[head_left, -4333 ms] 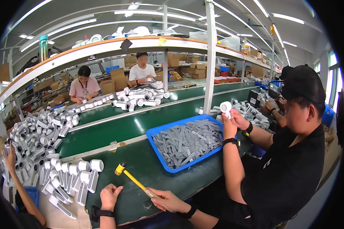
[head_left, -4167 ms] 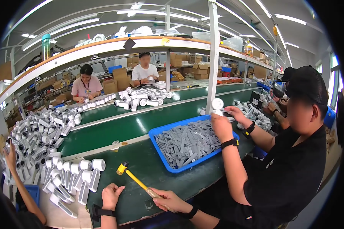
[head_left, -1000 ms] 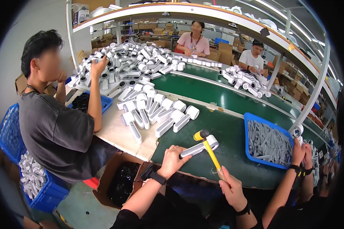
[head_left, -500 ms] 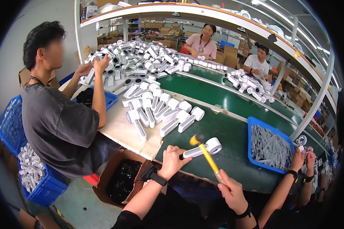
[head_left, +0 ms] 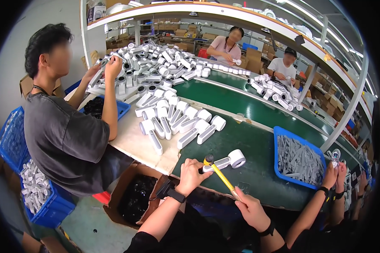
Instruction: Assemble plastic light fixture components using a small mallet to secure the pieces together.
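Note:
My left hand [head_left: 191, 176] grips the handle end of a white and grey plastic housing [head_left: 237, 158], like a handheld fan body, lying on the green bench with its round end pointing away to the right. My right hand [head_left: 253, 212] is closed round the grip of a small hammer [head_left: 224, 180] with a yellow shaft and dark head. The hammer's head is over the handle end, close to my left fingers; whether it touches cannot be told. Something dark shows at my left fingertips, too small to name. Several similar housings [head_left: 189, 138] lie beyond my left hand.
A blue tray [head_left: 275, 145] of grey strips stands right. A cardboard box [head_left: 157, 190] with black parts sits below the bench edge at left. Co-workers handle parts left, right and across the green conveyor [head_left: 215, 97]. A large housing pile [head_left: 152, 69] lies far left.
The hammer head has moved left and down to the housing's handle end, and my right hand has shifted slightly. The housing's round end has moved a little. My left hand keeps its grip.

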`<state>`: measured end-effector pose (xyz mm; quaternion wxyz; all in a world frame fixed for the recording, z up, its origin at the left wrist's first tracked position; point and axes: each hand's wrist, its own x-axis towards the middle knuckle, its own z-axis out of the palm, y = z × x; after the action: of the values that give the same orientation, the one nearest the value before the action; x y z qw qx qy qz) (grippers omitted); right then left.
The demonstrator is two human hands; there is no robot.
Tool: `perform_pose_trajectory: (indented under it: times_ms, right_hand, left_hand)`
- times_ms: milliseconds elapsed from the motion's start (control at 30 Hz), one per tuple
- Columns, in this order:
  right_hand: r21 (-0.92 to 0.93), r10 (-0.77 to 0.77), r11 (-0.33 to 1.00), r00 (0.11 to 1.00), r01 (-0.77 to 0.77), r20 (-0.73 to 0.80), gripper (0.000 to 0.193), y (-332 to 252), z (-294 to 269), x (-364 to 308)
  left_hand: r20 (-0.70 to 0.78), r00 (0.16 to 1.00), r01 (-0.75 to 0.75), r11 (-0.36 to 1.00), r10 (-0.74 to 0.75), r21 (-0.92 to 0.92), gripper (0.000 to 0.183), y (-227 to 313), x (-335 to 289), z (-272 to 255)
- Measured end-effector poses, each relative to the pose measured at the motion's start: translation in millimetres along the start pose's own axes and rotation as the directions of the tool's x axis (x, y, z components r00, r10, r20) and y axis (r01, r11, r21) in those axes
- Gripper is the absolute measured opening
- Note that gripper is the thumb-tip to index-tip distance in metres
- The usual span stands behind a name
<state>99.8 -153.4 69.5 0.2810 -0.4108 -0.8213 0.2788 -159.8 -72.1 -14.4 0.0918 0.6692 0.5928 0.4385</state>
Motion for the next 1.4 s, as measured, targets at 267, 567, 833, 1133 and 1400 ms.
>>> perform_pose_trajectory:
  times_ms: [267,567,833,1133,1400]
  right_hand:
    - [0.013,-0.003,1.0,1.0,0.003,0.031,0.051,-0.8,1.8,-7.5]
    - [-0.008,0.069,0.997,0.982,-0.072,-0.174,0.054,30.8,-14.9,-8.7]
    - [-0.035,-0.022,0.999,0.976,0.015,-0.216,0.053,33.0,-12.1,-10.3]
    - [0.238,0.188,0.962,0.957,-0.133,-0.222,0.054,55.5,-6.1,-28.0]
    - [0.599,0.432,0.761,0.884,-0.249,-0.181,0.057,32.2,-6.1,-35.0]
  left_hand:
    - [-0.071,0.997,-0.037,0.998,0.041,0.058,0.031,-2.5,4.7,4.4]
    - [-0.046,0.998,-0.032,0.999,0.032,-0.006,0.03,-1.9,1.3,4.1]
    - [-0.001,1.0,-0.001,1.0,0.001,0.013,0.033,7.9,-0.2,-3.5]
    - [0.01,0.985,-0.172,0.982,0.174,-0.083,0.029,2.7,5.4,-2.8]
    - [0.72,0.682,0.712,-0.106,-0.129,-0.694,0.047,12.4,13.0,-38.6]
